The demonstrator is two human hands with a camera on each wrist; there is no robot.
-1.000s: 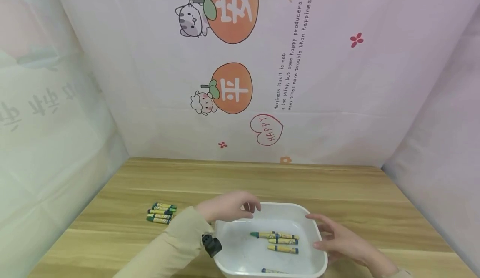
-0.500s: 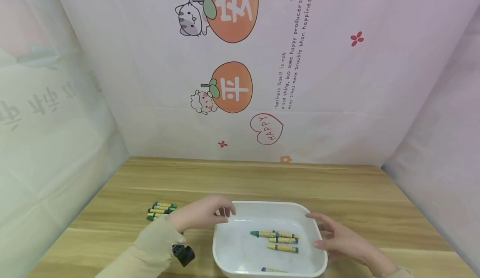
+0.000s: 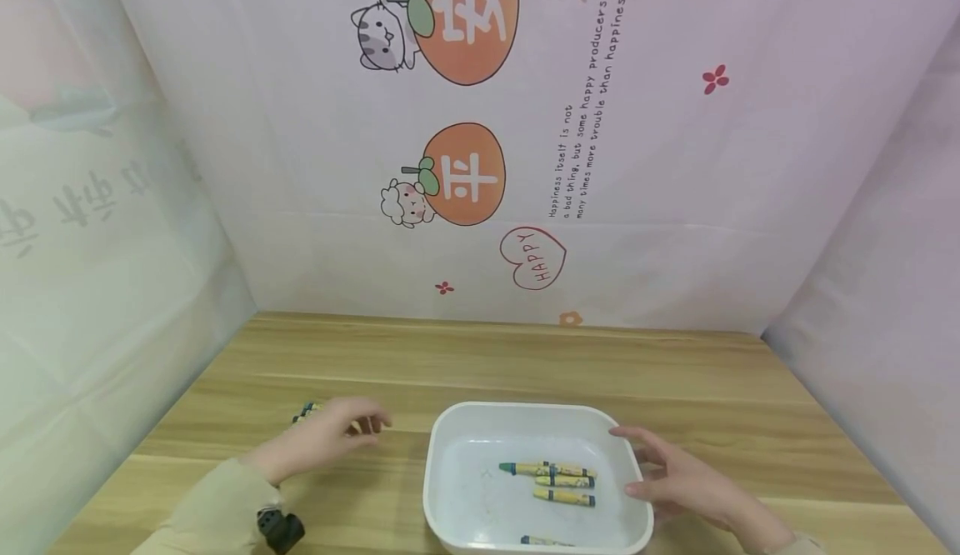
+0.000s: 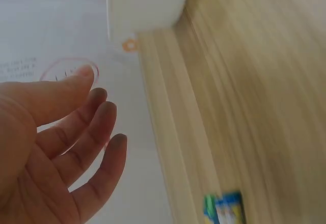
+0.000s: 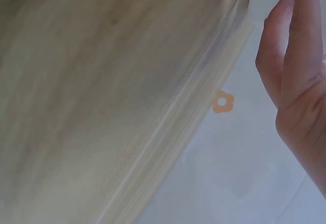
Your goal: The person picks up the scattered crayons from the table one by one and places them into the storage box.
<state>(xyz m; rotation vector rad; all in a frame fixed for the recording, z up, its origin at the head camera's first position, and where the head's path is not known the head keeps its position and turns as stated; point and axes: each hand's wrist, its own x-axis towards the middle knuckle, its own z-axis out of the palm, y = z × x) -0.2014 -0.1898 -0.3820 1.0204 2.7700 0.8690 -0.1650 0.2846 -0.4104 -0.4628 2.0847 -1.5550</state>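
My left hand (image 3: 330, 434) hovers over the table left of the bin, fingers loosely bent with nothing between them. It partly covers a small pile of crayons (image 3: 306, 411) in yellow and dark blue wrappers; the left wrist view catches crayon ends (image 4: 226, 208) at its bottom edge. A white plastic bin (image 3: 517, 406) stands at the front middle. Inside lie a green-tipped crayon (image 3: 517, 468), yellowish crayons (image 3: 566, 497) beside it, and another crayon (image 3: 546, 540) by the near wall. My right hand (image 3: 686, 480) rests against the bin's right side, index finger and thumb tips at the rim.
The wooden table (image 3: 375, 355) ends at a white printed cloth (image 3: 637, 272) hung behind it. Further cloth hangs on the left side (image 3: 150, 305) and the right side (image 3: 870, 288). A dark wrist camera (image 3: 281, 528) sits at my left sleeve.
My left hand has moved left from over the bin, past its left rim, to beside the crayon pile, covering part of it. The right hand has stayed at the bin's side.
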